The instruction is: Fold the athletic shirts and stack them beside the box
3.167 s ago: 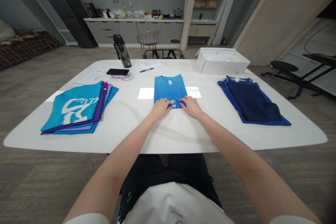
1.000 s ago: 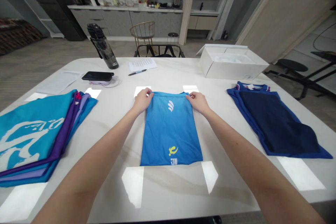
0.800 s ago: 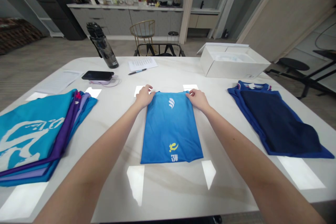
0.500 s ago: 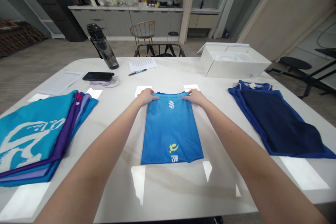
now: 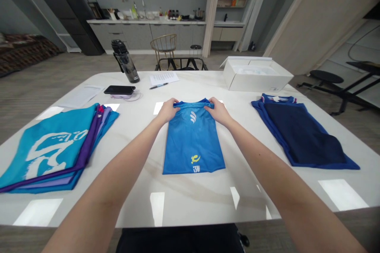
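Head view showed the left grip [image 5: 168, 111] and right grip [image 5: 220, 112] pinching the far corners of a folded blue shirt [image 5: 193, 138] on the worktop [image 5: 196, 209], seemingly light, limp cloth best held at both corners.

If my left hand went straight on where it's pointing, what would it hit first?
Your left hand likely meets the folded blue fabric shirt it holds, along its far edge. Past that, the line seems to cross the white tabletop toward the black-framed chair, though depth is unclear.
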A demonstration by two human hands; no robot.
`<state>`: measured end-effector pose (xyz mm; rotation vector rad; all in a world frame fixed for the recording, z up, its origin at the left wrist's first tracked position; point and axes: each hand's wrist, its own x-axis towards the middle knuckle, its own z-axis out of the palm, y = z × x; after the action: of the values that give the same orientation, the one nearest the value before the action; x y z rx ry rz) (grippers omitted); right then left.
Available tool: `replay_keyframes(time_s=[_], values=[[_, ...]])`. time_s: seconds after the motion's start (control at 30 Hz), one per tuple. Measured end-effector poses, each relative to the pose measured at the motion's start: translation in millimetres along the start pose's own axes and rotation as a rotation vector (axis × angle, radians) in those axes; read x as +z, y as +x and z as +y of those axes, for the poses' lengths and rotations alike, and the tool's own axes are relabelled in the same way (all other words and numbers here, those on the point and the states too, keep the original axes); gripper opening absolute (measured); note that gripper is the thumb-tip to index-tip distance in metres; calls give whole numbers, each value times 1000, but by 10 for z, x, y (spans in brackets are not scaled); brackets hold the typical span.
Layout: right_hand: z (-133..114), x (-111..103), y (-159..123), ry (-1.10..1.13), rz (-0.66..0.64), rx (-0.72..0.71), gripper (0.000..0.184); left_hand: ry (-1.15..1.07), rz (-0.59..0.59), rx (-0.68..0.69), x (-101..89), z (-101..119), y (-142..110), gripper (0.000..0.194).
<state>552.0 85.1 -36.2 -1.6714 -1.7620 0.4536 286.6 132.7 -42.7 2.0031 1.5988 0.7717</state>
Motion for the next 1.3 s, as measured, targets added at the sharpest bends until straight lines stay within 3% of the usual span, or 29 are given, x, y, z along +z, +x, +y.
replay_keyframes(time_s=[0.13,0.33,0.43,0.6,0.77,0.9,1.03,1.17,1.3], values=[[-209,-251,-295,40,43,-64,17,10,25,135,-230,221,-203,15],[-402,-688,-705,70,194,-152,19,-46,125,301,-512,573,-509,19],[-494,-958,-920,61,267,-155,22,-83,172,378,-599,849,-624,19],[-622,-1555,-1358,21,409,-151,25,-160,206,508,-681,1567,-797,18],[-633,-2332,-1774,-35,639,-192,28,-305,210,642,-637,2438,-927,19],[-502,-2951,-2062,-104,844,-257,35,-436,168,721,-414,3117,-1063,21],[-235,-3436,-2347,-183,958,-302,40,-569,77,796,-31,3643,-1206,21],[127,-3725,-2575,-235,991,-258,39,-663,-4,814,492,3928,-1236,18],[578,-3817,-2672,-235,956,-148,33,-722,-103,732,1148,3983,-1209,19]])
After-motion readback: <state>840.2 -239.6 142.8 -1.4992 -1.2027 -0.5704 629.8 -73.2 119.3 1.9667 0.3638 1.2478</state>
